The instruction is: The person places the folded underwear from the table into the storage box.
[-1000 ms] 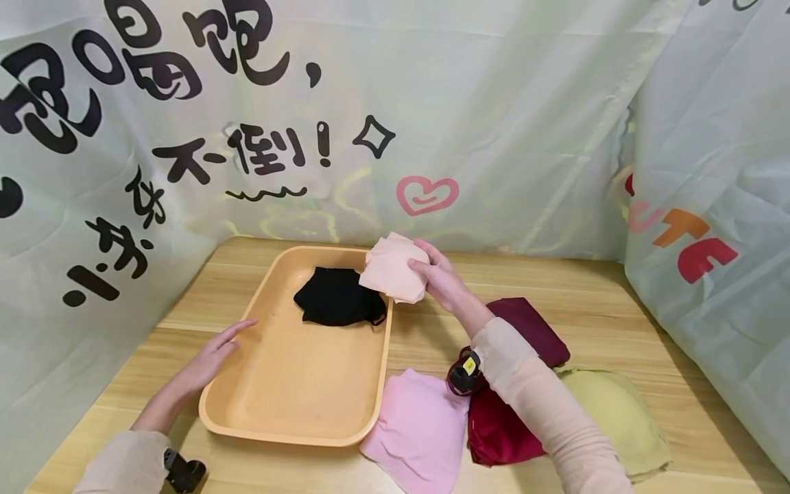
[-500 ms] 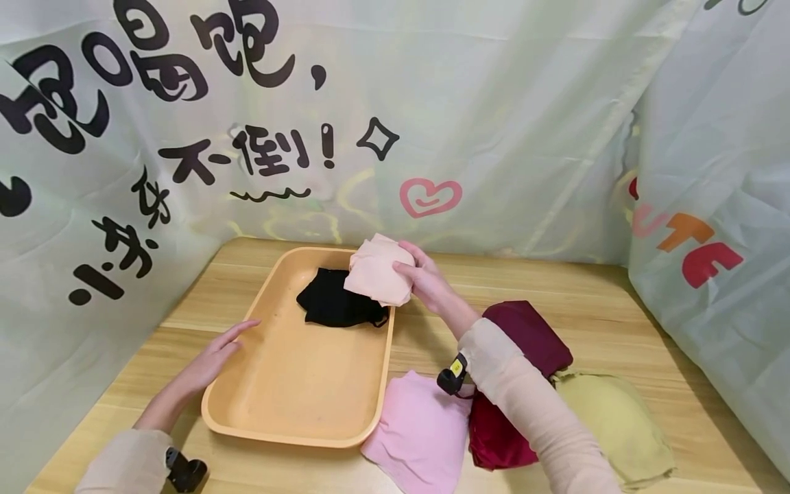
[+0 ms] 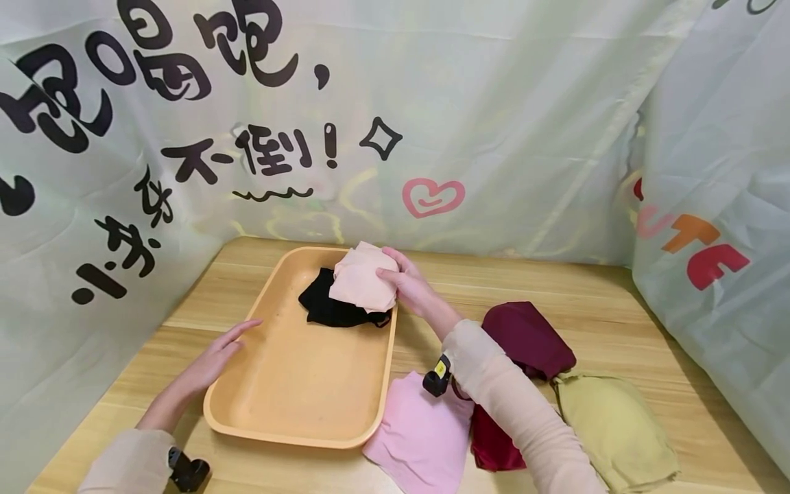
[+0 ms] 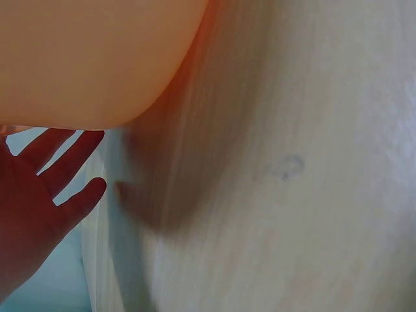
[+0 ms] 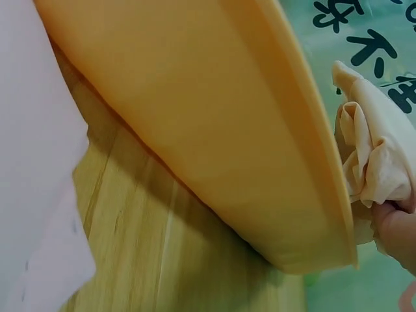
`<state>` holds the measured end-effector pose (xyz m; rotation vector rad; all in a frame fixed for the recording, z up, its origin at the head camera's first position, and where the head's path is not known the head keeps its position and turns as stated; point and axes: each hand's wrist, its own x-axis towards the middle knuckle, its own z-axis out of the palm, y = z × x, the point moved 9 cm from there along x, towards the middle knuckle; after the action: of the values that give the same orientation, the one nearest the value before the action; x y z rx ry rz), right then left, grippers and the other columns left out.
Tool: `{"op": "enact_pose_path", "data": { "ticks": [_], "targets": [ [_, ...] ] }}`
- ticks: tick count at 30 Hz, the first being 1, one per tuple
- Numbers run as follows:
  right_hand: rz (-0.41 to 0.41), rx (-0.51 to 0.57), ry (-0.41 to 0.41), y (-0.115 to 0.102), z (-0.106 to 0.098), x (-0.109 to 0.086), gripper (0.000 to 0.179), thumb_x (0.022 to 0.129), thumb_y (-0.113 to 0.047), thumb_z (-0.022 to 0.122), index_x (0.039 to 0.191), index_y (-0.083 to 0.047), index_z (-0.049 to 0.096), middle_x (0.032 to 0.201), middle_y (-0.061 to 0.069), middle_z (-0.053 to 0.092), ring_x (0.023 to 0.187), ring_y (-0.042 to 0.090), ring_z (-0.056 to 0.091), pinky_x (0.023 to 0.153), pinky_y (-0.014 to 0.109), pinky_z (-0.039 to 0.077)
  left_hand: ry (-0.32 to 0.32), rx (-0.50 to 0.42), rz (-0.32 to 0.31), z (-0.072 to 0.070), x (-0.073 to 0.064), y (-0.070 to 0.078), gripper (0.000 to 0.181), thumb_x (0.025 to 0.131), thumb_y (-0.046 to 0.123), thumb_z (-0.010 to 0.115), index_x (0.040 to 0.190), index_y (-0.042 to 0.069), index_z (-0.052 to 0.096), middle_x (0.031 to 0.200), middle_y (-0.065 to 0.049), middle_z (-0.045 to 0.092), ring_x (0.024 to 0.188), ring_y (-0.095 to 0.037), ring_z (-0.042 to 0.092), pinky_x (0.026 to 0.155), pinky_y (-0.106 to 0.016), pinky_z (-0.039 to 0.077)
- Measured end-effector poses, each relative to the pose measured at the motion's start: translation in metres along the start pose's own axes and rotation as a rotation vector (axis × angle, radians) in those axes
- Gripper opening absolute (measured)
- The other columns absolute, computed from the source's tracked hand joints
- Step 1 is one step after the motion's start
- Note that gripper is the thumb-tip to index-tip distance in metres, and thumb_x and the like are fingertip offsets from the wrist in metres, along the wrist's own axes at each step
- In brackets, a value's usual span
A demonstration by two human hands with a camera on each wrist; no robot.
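My right hand (image 3: 415, 285) pinches a pale pink folded bra (image 3: 364, 278) by its right edge, thumb on top. The bra is over the far right corner of an orange plastic tray (image 3: 302, 439), overlapping a black folded bra (image 3: 317, 302) that lies inside. In the right wrist view, the bunched fabric of the pale pink bra (image 5: 377, 149) shows just past the tray rim (image 5: 325, 130). My left hand (image 3: 212, 357) is at the tray's left side, fingertips at the rim. Its fingers (image 4: 71, 159) are spread and fairly straight in the left wrist view.
Right of the tray lie a pink folded garment (image 3: 420, 432), a dark red one (image 3: 494, 442) partly under my right forearm, a burgundy one (image 3: 524, 336) and a yellow-green one (image 3: 617, 432). A printed cloth curtain (image 3: 506, 137) encloses the wooden table (image 3: 586, 288).
My right hand has moved left and slightly lower with the pale pink bra, from beside the tray's right rim to over the black bra. My left hand has stayed at the tray's side.
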<state>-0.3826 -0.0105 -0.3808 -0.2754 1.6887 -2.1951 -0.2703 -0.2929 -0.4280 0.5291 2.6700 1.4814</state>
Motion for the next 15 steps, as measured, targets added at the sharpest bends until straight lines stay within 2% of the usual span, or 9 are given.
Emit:
{"op": "enact_pose_path", "data": {
  "ticks": [2,4,7,10,13,15],
  "targets": [
    [0.015,-0.010,-0.004,0.004,0.002,0.003,0.061,0.090,0.001,0.045,0.145,-0.009,0.020,0.145,0.015,0.023,0.103,0.020,0.046,0.076,0.028,0.046,0.001,0.001,-0.009,0.000,0.000,0.000,0.041,0.097,0.006,0.030,0.136,-0.004,0.034,0.142,-0.028,0.027,0.129,-0.003,0.016,0.103,-0.021,0.016],
    [0.033,-0.016,-0.004,0.007,0.005,0.004,0.060,0.090,0.001,0.045,0.145,-0.009,0.021,0.145,0.016,0.023,0.101,0.021,0.047,0.073,0.026,0.046,-0.002,-0.001,-0.017,0.001,0.000,-0.001,0.041,0.097,0.006,0.030,0.136,-0.005,0.034,0.142,-0.028,0.027,0.132,-0.013,0.016,0.106,-0.039,0.016],
    [0.055,-0.028,0.005,0.010,0.007,0.007,0.060,0.090,0.002,0.045,0.145,-0.009,0.022,0.144,0.016,0.025,0.098,0.021,0.048,0.070,0.025,0.047,-0.010,-0.009,-0.024,0.003,0.001,-0.002,0.041,0.098,0.007,0.029,0.136,-0.005,0.033,0.142,-0.027,0.027,0.132,-0.027,0.014,0.098,-0.061,0.012],
    [0.057,-0.050,0.010,0.011,0.010,0.011,0.059,0.090,0.003,0.045,0.144,-0.009,0.023,0.144,0.016,0.026,0.102,0.023,0.047,0.073,0.026,0.046,-0.011,-0.013,-0.021,0.003,0.002,-0.004,0.041,0.098,0.007,0.029,0.136,-0.005,0.033,0.142,-0.027,0.027,0.133,-0.022,0.015,0.097,-0.062,0.012],
    [0.051,-0.067,0.008,0.012,0.013,0.015,0.058,0.090,0.002,0.046,0.143,-0.009,0.025,0.145,0.015,0.025,0.111,0.024,0.043,0.081,0.030,0.043,-0.007,-0.009,-0.020,0.002,0.002,-0.004,0.041,0.098,0.008,0.029,0.137,-0.004,0.034,0.142,-0.026,0.028,0.131,-0.012,0.016,0.098,-0.059,0.014],
    [0.050,-0.080,0.008,0.013,0.014,0.018,0.057,0.090,0.002,0.045,0.143,-0.008,0.025,0.146,0.015,0.024,0.117,0.026,0.040,0.088,0.035,0.041,-0.006,0.000,-0.020,0.001,0.002,-0.004,0.041,0.098,0.008,0.029,0.137,-0.004,0.034,0.142,-0.026,0.028,0.131,-0.012,0.017,0.100,-0.055,0.015]
  ]
}}
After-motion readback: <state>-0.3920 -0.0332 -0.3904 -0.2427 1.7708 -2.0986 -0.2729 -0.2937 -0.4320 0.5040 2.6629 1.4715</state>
